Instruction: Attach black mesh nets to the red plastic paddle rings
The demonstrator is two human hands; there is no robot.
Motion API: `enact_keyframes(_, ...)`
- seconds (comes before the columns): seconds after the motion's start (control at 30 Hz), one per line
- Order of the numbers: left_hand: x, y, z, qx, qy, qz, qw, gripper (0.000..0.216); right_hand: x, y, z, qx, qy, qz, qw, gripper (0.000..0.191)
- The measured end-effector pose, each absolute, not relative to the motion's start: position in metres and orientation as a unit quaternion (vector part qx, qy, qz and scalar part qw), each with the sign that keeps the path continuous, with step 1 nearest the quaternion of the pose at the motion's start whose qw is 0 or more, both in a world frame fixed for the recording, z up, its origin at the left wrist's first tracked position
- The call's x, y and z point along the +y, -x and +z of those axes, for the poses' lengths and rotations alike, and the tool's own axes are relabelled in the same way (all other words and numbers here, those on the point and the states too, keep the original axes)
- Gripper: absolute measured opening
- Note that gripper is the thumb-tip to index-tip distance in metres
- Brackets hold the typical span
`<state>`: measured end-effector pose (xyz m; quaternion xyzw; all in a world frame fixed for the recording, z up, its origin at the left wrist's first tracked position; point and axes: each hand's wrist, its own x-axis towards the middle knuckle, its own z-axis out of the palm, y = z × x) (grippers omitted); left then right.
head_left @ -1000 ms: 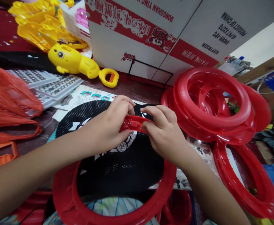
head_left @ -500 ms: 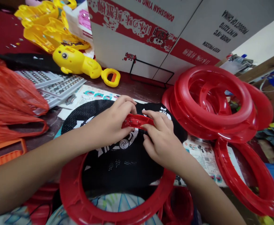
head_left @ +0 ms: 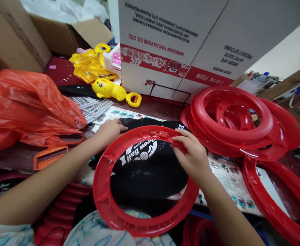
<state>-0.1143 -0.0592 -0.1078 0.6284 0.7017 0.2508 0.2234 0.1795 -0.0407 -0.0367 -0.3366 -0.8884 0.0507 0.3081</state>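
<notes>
A red plastic ring [head_left: 102, 184], its ribbed underside facing me, lies tilted over a black mesh cloth [head_left: 150, 181] with white "Throw Ball" print. My right hand [head_left: 192, 153] is closed around the ring's upper right rim. Close to those fingers, a small metal spring [head_left: 153, 132] and thin wires show in the rim's channel. My left hand [head_left: 110, 133] is just outside the ring's upper left, fingers curled together on the edge of the mesh cloth; its fingertips are partly hidden.
More red rings [head_left: 234, 136] are piled on the right. Behind stands a large white carton [head_left: 152, 71] with a black wire stand [head_left: 169, 89]. On the left are an orange plastic bag [head_left: 34, 106], an orange handle piece [head_left: 50, 157], trays of small metal parts [head_left: 96, 109] and a yellow toy [head_left: 109, 89].
My left hand has left the ring's top rim and moved left to the mesh cloth. The ring has tipped flatter, showing its underside, with my right hand still on it. The view has shifted.
</notes>
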Motion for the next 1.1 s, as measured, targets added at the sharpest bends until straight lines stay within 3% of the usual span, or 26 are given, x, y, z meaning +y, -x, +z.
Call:
enact_keyframes(0.13, -0.073, 0.107, -0.112, 0.706, -0.614, 0.277, 0.220, 0.022, -0.047, -0.187, -0.031, -0.883, 0.343, 0.033, 0.318, 0.020)
enact_keyframes(0.33, -0.082, 0.108, -0.080, 0.686, -0.549, 0.411, 0.242, 0.019, -0.046, -0.194, -0.020, -0.887, 0.332, 0.022, 0.319, 0.026)
enact_keyframes(0.57, -0.095, 0.131, 0.010, 0.640, -0.481, 0.582, 0.144, 0.013, 0.011, -0.196, -0.015, -0.861, 0.389, 0.108, 0.310, 0.062)
enact_keyframes(0.67, -0.116, 0.131, 0.049, 0.605, -0.500, 0.611, 0.103, 0.018, 0.041, -0.179, -0.029, -0.867, 0.393, 0.102, 0.288, 0.063)
enact_keyframes(0.77, -0.146, 0.115, 0.074, 0.555, -0.569, 0.593, 0.131, 0.016, 0.057, -0.161, -0.038, -0.882, 0.359, 0.115, 0.281, 0.060)
enact_keyframes(0.93, -0.181, 0.083, 0.088, 0.481, -0.676, 0.478, 0.288, 0.024, 0.026, -0.148, -0.004, -0.857, 0.284, 0.267, 0.338, 0.072)
enact_keyframes(1.0, -0.181, 0.076, 0.088, 0.453, -0.710, 0.429, 0.326, 0.032, -0.007, -0.149, 0.022, -0.797, 0.180, 0.457, 0.352, 0.082)
enact_keyframes(1.1, -0.174, 0.069, 0.081, 0.425, -0.746, 0.389, 0.335, 0.037, -0.054, -0.154, 0.051, -0.752, 0.179, 0.595, 0.222, 0.074)
